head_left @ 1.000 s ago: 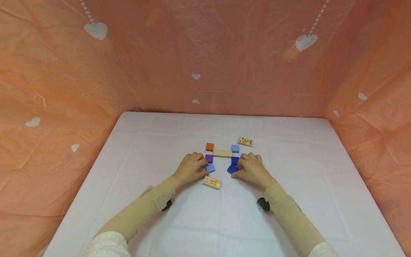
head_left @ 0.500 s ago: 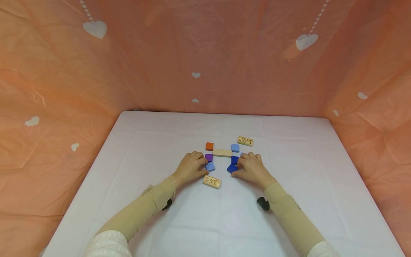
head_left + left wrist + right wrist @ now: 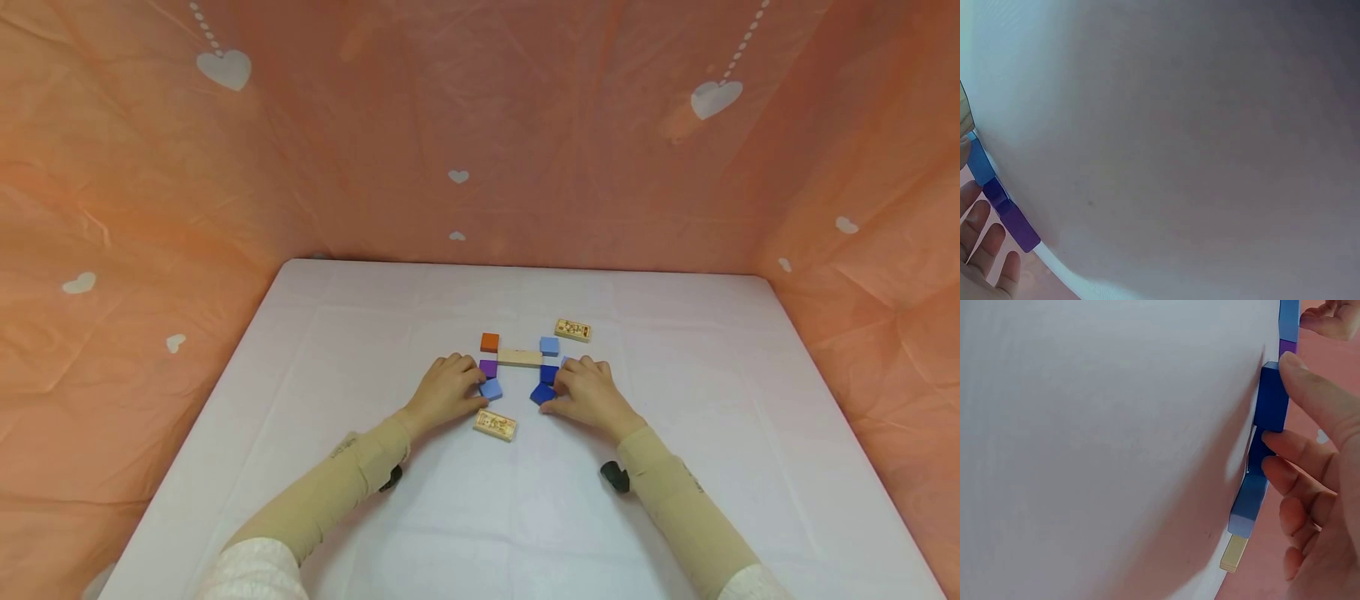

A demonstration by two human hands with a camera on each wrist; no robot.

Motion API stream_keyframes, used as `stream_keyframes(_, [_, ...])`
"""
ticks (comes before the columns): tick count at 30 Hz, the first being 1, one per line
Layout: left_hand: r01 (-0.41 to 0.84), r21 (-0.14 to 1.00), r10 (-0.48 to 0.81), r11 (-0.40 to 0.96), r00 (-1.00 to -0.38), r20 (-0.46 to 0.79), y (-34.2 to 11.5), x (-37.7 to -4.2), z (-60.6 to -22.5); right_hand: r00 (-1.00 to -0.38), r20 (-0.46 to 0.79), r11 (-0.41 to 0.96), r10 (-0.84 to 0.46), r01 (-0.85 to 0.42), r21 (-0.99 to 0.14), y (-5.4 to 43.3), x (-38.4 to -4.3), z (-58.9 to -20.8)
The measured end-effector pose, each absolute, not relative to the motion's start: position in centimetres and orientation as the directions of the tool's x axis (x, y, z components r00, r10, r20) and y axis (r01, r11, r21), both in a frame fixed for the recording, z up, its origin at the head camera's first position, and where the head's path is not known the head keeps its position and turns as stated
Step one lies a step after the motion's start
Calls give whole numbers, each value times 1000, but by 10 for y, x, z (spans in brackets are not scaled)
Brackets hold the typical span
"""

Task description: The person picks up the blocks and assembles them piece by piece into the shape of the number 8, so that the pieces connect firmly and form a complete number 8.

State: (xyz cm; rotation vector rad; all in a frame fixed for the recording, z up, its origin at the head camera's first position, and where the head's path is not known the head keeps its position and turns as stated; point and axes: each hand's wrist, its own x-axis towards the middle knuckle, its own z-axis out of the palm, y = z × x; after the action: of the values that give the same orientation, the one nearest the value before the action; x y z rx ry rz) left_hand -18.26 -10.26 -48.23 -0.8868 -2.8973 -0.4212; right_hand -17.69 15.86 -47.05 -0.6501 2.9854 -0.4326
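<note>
In the head view my left hand [image 3: 446,390] pinches a light blue block [image 3: 491,389] between thumb and forefinger. A purple block [image 3: 488,368] lies just beyond it, and an orange block [image 3: 490,342] farther back. My right hand [image 3: 592,396] pinches a dark blue block [image 3: 543,394], with its thumb [image 3: 1313,384] at one end in the right wrist view. Another dark blue block [image 3: 550,374] lies behind that one. A plain wooden plank [image 3: 520,358] spans between the two columns. The right fingers partly cover one more light blue block [image 3: 566,362].
A light blue block [image 3: 550,346] tops the right column. One printed wooden tile [image 3: 573,330] lies at the back right, while a second printed tile [image 3: 495,425] sits in front of the blocks. Orange sheeting [image 3: 480,133] with white hearts walls in the white table [image 3: 517,525].
</note>
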Motion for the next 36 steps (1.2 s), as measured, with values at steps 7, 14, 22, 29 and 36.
stream_keyframes(7, [558, 242, 539, 794, -830, 145, -102, -183, -483, -911, 7, 872, -413, -398, -284, 159, -176, -472])
stream_keyframes(14, [555, 248, 539, 794, -832, 133, -102, -182, -482, -911, 15, 872, -412, -399, -285, 159, -176, -473])
stream_keyframes(22, [555, 243, 539, 796, -832, 132, -102, -183, -481, -908, 14, 868, -418, -404, -289, 160, -176, -472])
stream_keyframes(29, [559, 240, 542, 793, -829, 139, -103, -183, -481, -911, 7, 869, -413, -397, -295, 160, -177, -472])
stream_keyframes(36, [558, 241, 541, 794, -830, 137, -103, -184, -483, -911, 1, 870, -412, -394, -296, 160, -176, -472])
